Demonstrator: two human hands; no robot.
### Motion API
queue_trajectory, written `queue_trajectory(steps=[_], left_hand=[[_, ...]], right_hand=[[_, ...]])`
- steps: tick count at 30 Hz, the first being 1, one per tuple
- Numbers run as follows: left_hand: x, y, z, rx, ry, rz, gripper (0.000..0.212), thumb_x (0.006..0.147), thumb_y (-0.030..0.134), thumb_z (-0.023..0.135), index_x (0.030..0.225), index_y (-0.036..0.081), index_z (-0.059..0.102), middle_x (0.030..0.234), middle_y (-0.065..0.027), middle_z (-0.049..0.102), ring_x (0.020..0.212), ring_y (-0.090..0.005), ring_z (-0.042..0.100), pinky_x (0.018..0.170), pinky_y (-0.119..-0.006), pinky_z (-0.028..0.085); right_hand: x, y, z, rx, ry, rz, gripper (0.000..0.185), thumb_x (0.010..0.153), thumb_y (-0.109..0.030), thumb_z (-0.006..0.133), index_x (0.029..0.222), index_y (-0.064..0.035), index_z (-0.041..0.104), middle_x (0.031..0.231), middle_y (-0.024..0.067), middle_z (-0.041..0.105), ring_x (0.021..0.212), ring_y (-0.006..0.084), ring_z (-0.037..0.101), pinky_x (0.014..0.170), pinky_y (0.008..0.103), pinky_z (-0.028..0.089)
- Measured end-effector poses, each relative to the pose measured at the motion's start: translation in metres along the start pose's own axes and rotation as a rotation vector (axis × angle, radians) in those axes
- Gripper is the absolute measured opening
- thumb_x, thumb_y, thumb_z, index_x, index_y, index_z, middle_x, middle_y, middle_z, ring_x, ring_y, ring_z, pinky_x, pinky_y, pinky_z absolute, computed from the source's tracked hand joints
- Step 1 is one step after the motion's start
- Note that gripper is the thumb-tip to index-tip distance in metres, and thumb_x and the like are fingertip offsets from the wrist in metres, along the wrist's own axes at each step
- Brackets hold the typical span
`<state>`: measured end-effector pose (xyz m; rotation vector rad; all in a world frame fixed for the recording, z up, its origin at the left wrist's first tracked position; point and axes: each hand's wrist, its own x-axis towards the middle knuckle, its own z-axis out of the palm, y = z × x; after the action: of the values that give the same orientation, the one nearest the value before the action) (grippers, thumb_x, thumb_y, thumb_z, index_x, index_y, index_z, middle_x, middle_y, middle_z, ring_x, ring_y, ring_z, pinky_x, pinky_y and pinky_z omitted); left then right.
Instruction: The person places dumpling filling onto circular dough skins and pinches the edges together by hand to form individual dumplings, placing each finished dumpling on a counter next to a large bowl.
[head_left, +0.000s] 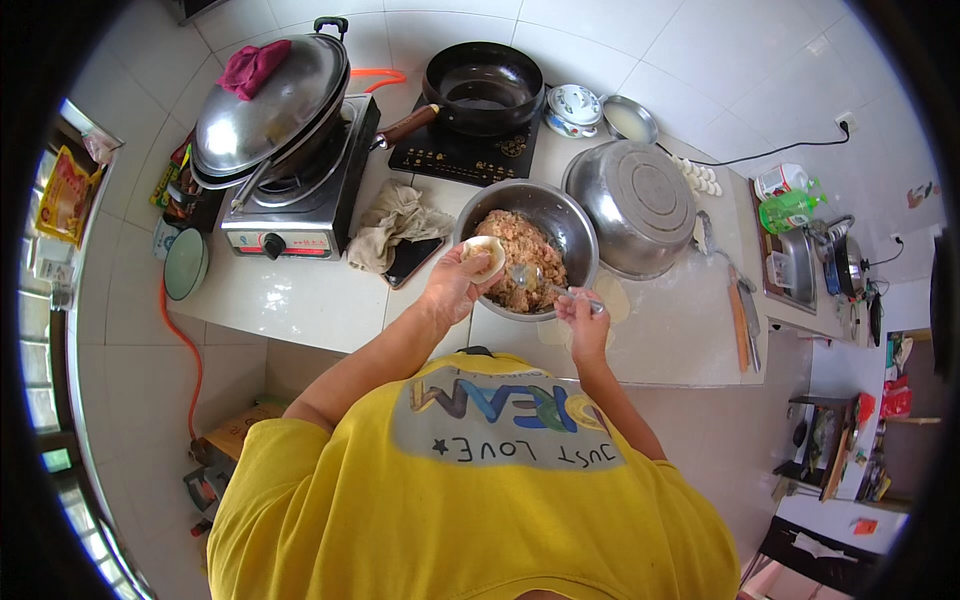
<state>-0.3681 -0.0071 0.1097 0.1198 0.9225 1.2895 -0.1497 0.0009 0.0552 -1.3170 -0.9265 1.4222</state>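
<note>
A round dough wrapper (490, 256) lies in my left hand (454, 281), its fingers around the edge, with a little filling on it. My right hand (585, 319) grips the handle of a metal spoon (530, 278), whose bowl touches the minced meat filling (517, 238). The filling sits in a stainless steel bowl (580, 215) below and between my hands. Flat dough wrappers (613, 298) lie on the counter beside my right hand, partly hidden by it and the bowl.
An upturned metal basin (643, 206) stands right of the bowl, near shaped dumplings (697, 176), a rolling pin (738, 322) and a knife (751, 326). Behind are a black pan (484, 86) and a lidded wok (274, 105). A cloth (394, 221) partly covers a phone (415, 261).
</note>
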Motion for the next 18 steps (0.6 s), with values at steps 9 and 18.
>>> queue_trajectory(steps=[9,18], left_hand=[[-0.011,0.014,0.003,-0.137,-0.084,-0.028,0.021,0.088,0.013,0.045,0.106,0.004,0.048,0.102,-0.0089,0.054,0.091,-0.0202,0.056,0.082,-0.037,0.049],[-0.014,0.007,0.014,-0.124,-0.256,-0.072,0.024,0.089,0.01,0.037,0.11,0.0,0.045,0.107,-0.0131,0.052,0.097,-0.0231,0.054,0.087,-0.038,0.045]], right_hand=[[-0.005,0.013,-0.035,-0.706,0.155,-0.35,0.015,0.079,-0.012,0.057,0.09,-0.0021,0.058,0.084,0.0092,0.057,0.075,0.0163,0.057,0.064,0.0275,0.048],[-0.018,-0.083,0.081,-0.794,-0.228,-0.886,0.013,0.07,-0.004,0.062,0.082,-0.005,0.058,0.08,0.01,0.057,0.073,0.0257,0.055,0.066,0.0331,0.045]])
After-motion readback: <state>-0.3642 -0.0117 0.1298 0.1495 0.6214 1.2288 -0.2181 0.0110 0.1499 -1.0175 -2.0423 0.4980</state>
